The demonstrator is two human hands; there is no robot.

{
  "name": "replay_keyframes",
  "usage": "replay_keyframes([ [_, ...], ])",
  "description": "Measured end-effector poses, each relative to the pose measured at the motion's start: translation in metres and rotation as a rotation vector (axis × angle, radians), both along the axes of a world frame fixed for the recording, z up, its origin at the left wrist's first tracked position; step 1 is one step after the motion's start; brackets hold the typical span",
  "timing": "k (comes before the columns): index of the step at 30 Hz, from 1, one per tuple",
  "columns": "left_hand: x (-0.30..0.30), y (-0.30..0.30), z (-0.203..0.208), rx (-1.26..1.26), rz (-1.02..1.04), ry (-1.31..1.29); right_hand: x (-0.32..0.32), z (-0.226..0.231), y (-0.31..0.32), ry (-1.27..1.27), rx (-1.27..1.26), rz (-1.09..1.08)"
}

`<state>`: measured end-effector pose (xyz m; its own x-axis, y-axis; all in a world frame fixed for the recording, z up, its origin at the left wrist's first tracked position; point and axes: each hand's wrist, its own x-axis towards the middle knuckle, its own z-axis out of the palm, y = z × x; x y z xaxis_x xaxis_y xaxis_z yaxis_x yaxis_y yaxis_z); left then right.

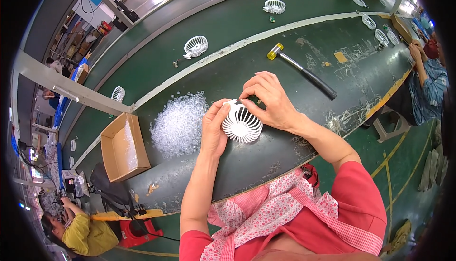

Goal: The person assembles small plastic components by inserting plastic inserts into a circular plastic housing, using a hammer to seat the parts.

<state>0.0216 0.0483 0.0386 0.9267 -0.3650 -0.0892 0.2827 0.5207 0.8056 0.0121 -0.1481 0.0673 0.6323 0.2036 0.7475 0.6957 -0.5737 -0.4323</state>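
My left hand is closed on a white slatted fan housing, its thumb and fingers at the left side of the rim. The housing is tilted, with its ribbed round face toward me. My right hand pinches at the housing's top edge, where a small dark part shows between the fingertips. Something greenish shows under the right palm, mostly hidden by the fingers. Left of my hands lies a heap of small clear plastic pieces on the dark bench.
A hammer with a yellow head lies beyond my right hand. An open cardboard box stands left of the heap. Past a pale rail, a green conveyor belt carries several housings like this one. Co-workers sit at left and right.
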Motion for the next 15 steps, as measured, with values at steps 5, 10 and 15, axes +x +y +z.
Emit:
replay_keyframes([
  [5, 0.0004, -0.0032, -0.0011, -0.044, -0.043, 0.183, 0.0036, -0.0033, -0.0050, 0.020, -0.028, 0.044],
  [10, 0.0011, -0.0023, -0.0062, -0.083, -0.049, 0.248, 0.0023, -0.0029, -0.0062, 0.037, -0.037, 0.087],
  [15, 0.0002, -0.0035, -0.0042, -0.089, -0.022, 0.271, 0.0017, -0.0030, -0.0065, 0.041, -0.044, 0.071],
])
